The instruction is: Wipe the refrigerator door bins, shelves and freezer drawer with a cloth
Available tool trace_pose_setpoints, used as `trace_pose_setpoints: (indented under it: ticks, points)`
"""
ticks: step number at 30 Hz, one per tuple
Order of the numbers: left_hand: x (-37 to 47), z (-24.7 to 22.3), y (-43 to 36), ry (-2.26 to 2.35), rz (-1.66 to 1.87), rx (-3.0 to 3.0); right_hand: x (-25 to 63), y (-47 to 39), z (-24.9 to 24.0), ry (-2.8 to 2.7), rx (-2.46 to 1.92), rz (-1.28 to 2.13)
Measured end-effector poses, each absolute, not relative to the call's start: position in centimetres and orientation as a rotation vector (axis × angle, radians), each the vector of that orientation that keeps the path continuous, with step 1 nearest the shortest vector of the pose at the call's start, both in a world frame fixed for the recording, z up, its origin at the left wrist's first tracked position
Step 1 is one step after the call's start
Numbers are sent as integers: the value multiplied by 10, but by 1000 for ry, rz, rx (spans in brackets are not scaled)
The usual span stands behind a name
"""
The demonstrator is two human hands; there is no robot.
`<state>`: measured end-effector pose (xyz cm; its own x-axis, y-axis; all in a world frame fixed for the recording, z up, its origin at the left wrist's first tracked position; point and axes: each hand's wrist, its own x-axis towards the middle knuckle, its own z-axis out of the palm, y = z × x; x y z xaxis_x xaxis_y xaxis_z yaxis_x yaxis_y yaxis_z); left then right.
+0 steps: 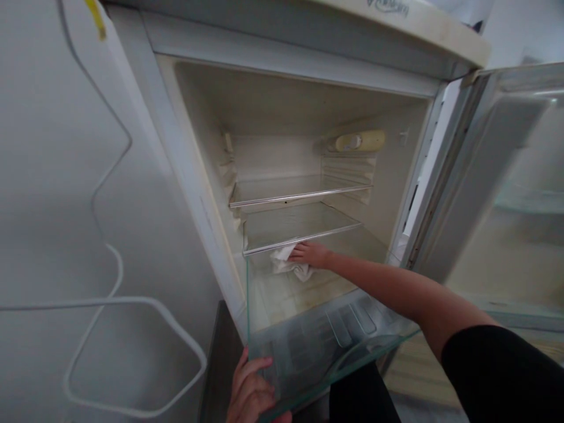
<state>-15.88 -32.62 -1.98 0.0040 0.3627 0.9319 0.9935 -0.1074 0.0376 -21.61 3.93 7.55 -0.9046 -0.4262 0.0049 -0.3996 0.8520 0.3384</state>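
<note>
Two upper shelves inside fridge | right grip: holding cloth | left grip: holding glass pane

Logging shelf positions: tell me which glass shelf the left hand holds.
The lowest glass shelf, jutting from the fridge; the left hand grips its front left corner. The upper shelf and middle shelf sit inside.
</note>
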Motion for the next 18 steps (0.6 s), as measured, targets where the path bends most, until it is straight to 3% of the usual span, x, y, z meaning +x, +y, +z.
trace_pose_setpoints:
  ticks: [8,18]
  points:
    - [-142,-12,-320,-1476,-1153,-1436,-119,149,66,-3138,215,-350]
    - [-143,-14,-321,-1464,-1112,-1468,-96,128,67,-2991,-271,-865]
